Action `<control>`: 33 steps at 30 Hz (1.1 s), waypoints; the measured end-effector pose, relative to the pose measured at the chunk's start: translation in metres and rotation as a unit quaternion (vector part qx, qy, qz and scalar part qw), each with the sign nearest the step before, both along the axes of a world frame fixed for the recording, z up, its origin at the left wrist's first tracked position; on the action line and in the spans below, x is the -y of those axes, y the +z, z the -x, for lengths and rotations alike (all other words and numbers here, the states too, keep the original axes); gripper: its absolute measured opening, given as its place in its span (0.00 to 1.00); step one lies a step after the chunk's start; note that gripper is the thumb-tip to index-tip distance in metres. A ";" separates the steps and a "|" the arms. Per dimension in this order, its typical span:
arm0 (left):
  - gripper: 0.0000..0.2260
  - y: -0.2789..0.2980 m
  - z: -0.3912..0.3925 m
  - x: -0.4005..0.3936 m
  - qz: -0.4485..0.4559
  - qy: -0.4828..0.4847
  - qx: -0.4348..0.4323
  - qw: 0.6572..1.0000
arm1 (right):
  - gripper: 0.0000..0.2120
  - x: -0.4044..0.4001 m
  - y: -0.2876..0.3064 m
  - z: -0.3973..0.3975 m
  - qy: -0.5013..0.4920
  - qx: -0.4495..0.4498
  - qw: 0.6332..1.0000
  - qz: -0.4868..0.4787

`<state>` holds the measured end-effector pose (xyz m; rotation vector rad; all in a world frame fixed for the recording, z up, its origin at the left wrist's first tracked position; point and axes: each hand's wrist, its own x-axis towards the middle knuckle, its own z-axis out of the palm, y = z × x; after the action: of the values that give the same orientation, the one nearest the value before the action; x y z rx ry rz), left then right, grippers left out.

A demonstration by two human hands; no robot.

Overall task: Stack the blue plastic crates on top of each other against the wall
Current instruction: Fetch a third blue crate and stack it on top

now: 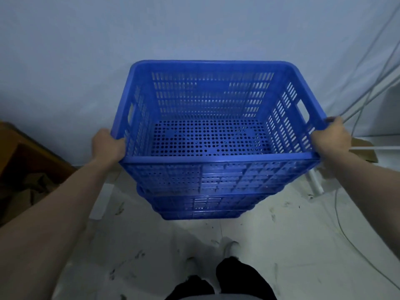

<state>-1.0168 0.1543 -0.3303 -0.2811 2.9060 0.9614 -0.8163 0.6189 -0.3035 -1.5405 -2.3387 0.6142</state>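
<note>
A blue perforated plastic crate (207, 156) fills the middle of the view, empty inside, its far side close to the pale wall (108, 50). My left hand (108, 146) grips its left rim near the front corner. My right hand (332, 137) grips the right rim near the handle slot. Below it, the rims of other blue crates (201, 206) show in a stack on the floor. Whether the top crate rests fully on them or hangs just above, I cannot tell.
A brown wooden piece of furniture (28, 161) stands at the left. Grey cables (368, 79) run down the wall at the right, with a white pipe (316, 182) and cardboard (365, 150) beside the stack. My feet (227, 276) stand on the stained white floor.
</note>
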 end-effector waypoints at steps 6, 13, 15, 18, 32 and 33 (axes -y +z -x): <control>0.11 -0.002 0.001 -0.005 -0.008 0.010 -0.022 1.000 | 0.16 -0.002 -0.001 0.002 -0.040 -0.094 0.994 0.037; 0.20 -0.015 0.005 0.001 0.027 0.016 -0.033 0.999 | 0.15 -0.011 -0.009 0.000 -0.045 -0.127 0.990 0.044; 0.18 -0.017 0.005 -0.003 0.023 0.019 -0.007 1.000 | 0.20 -0.013 -0.008 0.007 -0.015 -0.075 0.997 0.027; 0.18 -0.018 0.006 -0.009 0.014 0.028 0.001 1.000 | 0.25 -0.015 -0.004 0.013 0.018 -0.008 1.000 0.008; 0.18 0.000 0.005 -0.001 -0.008 0.067 -0.005 0.998 | 0.28 -0.004 -0.014 -0.003 0.033 -0.008 0.999 0.017; 0.18 -0.001 0.005 0.000 -0.015 0.069 -0.007 0.997 | 0.29 -0.005 -0.014 -0.004 0.035 -0.012 0.999 0.022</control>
<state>-1.0217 0.1544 -0.3315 -0.4812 2.9152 1.0279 -0.8122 0.6238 -0.3178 -1.4655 -2.3855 0.7003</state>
